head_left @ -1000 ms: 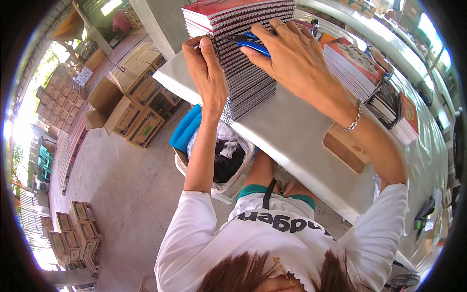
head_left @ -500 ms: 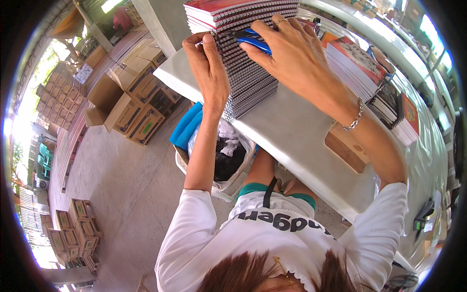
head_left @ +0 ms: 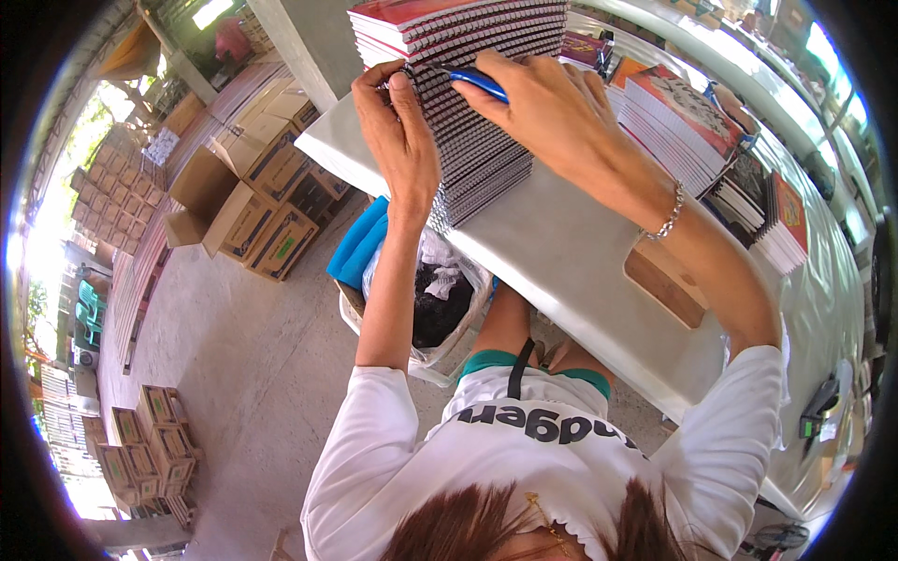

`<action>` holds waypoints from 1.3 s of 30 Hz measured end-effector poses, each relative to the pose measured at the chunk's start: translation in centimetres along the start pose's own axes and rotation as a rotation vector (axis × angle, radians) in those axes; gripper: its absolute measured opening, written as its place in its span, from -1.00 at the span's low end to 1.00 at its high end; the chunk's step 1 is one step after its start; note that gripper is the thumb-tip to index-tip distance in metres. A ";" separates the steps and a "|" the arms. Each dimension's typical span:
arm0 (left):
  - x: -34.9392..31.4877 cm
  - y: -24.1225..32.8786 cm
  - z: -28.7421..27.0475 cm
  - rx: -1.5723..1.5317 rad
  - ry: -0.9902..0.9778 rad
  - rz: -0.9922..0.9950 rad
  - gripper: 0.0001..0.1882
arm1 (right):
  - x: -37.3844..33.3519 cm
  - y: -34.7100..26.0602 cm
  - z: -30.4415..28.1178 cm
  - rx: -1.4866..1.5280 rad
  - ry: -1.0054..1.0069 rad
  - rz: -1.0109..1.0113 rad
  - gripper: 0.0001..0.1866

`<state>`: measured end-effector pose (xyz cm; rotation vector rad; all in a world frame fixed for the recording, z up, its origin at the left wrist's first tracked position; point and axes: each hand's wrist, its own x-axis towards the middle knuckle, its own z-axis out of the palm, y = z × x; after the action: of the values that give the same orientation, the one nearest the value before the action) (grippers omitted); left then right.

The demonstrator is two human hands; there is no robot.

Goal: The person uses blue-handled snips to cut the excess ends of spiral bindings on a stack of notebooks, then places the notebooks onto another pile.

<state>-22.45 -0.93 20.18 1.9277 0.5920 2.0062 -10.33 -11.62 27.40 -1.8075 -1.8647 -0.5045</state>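
Little has moved, both hands stay on the notebook stack [head_left: 477, 103] | left hand [head_left: 398, 131] pinches spiral edges, steadying | right hand [head_left: 547, 103] grips blue pen [head_left: 477, 82], counting | table [head_left: 580, 262].

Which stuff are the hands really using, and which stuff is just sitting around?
In use:
- left hand, touching the spiral edge
- right hand, holding a blue pen
- tall stack of spiral notebooks
- grey table under the stack

Just lying about:
- other book piles
- cardboard boxes on the floor
- bag with dark contents under the table
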 end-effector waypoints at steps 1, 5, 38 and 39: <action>-0.1 -0.1 0.0 -0.043 -0.006 -0.054 -0.66 | -0.2 0.3 0.2 0.004 -0.001 -0.003 -0.64; -0.1 -0.2 0.0 -0.133 0.010 -0.142 -0.63 | -0.7 1.7 1.9 -0.007 0.273 -0.154 -0.61; -1.2 -1.6 -0.2 0.033 0.004 0.016 -0.66 | -0.4 0.7 2.9 0.036 0.156 -0.159 -0.59; -1.2 -1.3 0.0 0.028 0.002 0.013 -0.66 | -0.4 0.7 2.5 0.051 0.004 -0.096 -0.60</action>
<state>-22.50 -0.34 18.51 1.9511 0.6124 2.0183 -9.88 -10.45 25.09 -1.6897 -1.9511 -0.4898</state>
